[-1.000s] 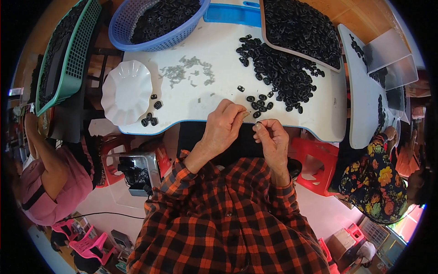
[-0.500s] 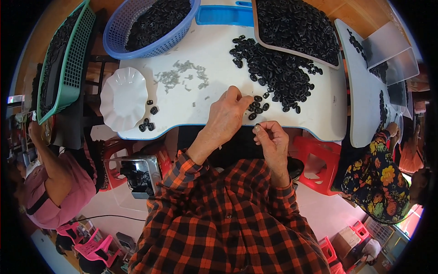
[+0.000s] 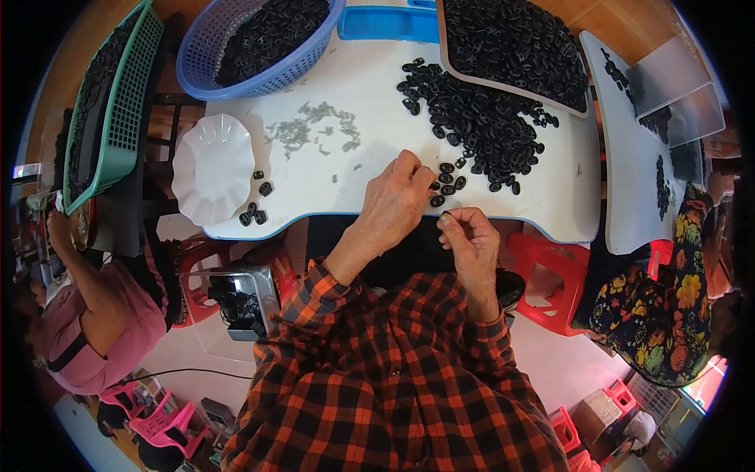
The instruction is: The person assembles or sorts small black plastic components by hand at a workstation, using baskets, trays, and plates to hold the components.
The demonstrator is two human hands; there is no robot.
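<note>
My left hand [image 3: 393, 197] rests over the white table with thumb and fingers closed in a pinch, fingertips down beside a small cluster of black oval two-holed pieces [image 3: 447, 179]. What those fingertips hold, if anything, is hidden. Just off the table's near edge, my right hand [image 3: 472, 244] is pinched closed; a tiny dark bit shows at its thumb tip, too small to name. Beyond the hands spreads a big heap of the same black pieces [image 3: 495, 134]. Small clear slivers [image 3: 314, 127] lie scattered to the left of it.
A white scalloped dish [image 3: 212, 169] stands at the left, with a few black pieces [image 3: 252, 214] beside it. Behind are a blue-purple basket [image 3: 311, 63], a blue tray [image 3: 385, 25] and a tray heaped with pieces [image 3: 515, 51]. Co-workers sit at both sides.
My hands have barely moved; the left still pinches beside the small cluster. At the right, the co-worker in the floral sleeve has shifted their arm away from the side table's near edge.
</note>
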